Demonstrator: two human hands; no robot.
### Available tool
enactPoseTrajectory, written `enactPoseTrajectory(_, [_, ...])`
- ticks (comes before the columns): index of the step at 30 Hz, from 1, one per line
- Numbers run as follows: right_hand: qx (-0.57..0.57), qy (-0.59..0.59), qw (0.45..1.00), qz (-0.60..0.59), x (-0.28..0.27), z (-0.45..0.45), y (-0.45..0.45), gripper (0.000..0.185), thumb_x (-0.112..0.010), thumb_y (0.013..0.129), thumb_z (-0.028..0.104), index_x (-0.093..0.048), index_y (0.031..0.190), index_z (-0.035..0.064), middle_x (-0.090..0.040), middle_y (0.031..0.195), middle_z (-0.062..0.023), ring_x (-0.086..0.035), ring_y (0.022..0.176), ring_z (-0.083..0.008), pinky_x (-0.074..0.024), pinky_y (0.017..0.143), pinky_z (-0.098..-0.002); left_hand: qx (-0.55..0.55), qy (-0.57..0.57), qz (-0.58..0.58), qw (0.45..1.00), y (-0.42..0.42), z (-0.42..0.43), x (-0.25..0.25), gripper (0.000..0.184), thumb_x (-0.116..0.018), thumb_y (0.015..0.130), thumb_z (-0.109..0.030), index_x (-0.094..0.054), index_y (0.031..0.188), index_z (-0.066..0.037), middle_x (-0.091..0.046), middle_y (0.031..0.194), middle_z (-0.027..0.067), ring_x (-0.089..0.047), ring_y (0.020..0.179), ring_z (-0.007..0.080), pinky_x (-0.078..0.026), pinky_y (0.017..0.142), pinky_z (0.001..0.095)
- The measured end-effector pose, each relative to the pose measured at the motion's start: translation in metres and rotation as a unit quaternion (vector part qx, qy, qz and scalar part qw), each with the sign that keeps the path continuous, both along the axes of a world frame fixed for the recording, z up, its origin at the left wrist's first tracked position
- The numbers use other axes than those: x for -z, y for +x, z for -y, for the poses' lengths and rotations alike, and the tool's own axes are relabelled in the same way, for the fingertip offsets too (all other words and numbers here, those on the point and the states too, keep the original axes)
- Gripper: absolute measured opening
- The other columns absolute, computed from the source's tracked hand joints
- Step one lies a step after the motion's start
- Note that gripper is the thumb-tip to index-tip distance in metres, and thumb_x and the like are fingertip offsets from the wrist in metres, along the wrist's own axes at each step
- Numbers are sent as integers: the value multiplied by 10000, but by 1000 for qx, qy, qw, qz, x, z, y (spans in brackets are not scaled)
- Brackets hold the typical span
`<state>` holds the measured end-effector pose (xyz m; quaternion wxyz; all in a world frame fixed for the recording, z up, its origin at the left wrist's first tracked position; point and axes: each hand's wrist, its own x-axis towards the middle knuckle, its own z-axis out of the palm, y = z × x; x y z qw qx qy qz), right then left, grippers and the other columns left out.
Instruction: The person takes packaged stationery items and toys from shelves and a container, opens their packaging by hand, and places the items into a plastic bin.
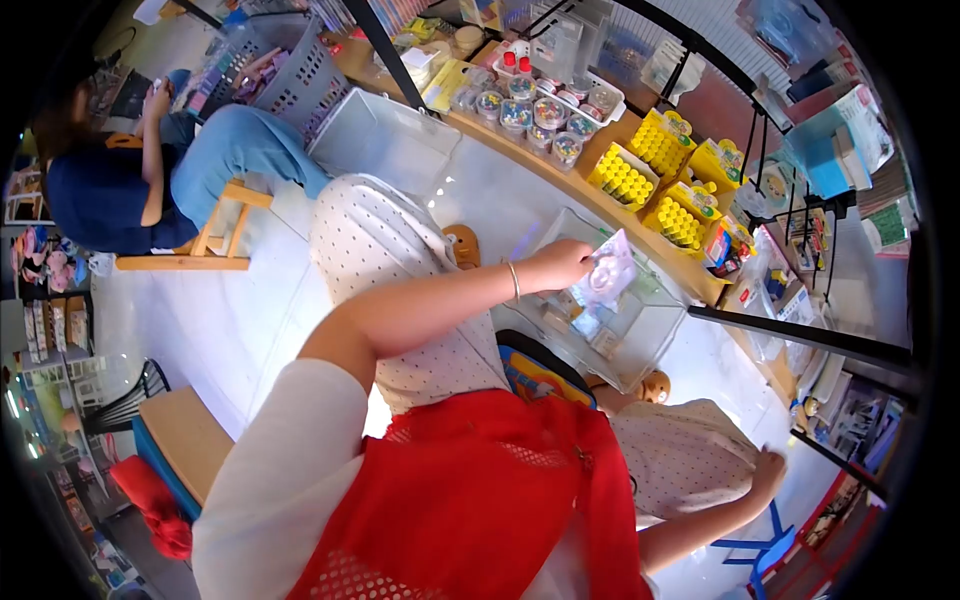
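My left hand point(565, 265), with a bangle on the wrist, pinches a small shiny plastic packet point(610, 270). The packet has a pale pinkish-purple pattern, and its contents are hard to make out. Below it stands a clear plastic bin point(650, 335) on the floor between my feet, with a few small packages point(595, 322) inside. My right hand point(770, 472) rests at my right knee, against the dotted trousers point(690, 455). Its fingers are too small and partly hidden to read.
Along a wooden shelf point(590, 185) are lidded cups point(517, 115) of colourful bits and yellow boxes point(625, 178). Another clear bin point(385, 140) sits beside a grey basket point(310, 75). A seated person point(120, 190) is at left. A blue stool point(770, 550) stands at lower right.
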<state>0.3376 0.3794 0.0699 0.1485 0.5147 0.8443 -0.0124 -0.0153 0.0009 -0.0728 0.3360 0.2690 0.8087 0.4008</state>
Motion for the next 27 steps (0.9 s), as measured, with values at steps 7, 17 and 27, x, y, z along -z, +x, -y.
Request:
enactPoseTrajectory(7, [195,-323,877,-296,17,-38,66,295,-525,847,257,-536,730,-13,-516,664,-35,-446,645,-147,-379,606,-336,216,-200,-215,931,21,9,70,211,-484,776,-174,-614,844,-24,-627,840,160,-607,781,321,-467,672,413])
enactPoseTrajectory(17, [-7,46,924,-379,-62,66,112,197,-480,877,164,-466,735,30,-412,668,-13,-355,635,-106,-332,596,-247,303,-222,-296,878,23,-5,44,201,-493,755,-176,-659,781,-67,-644,837,121,-625,770,272,-471,649,414])
enactPoseTrajectory(27, [77,-489,801,-337,-60,177,73,35,-543,792,19,-559,823,21,-585,802,-46,-553,744,-129,-436,681,-236,335,-193,-346,855,41,3,48,154,-508,734,-89,-635,813,-53,-614,879,128,-618,736,274,-485,617,394])
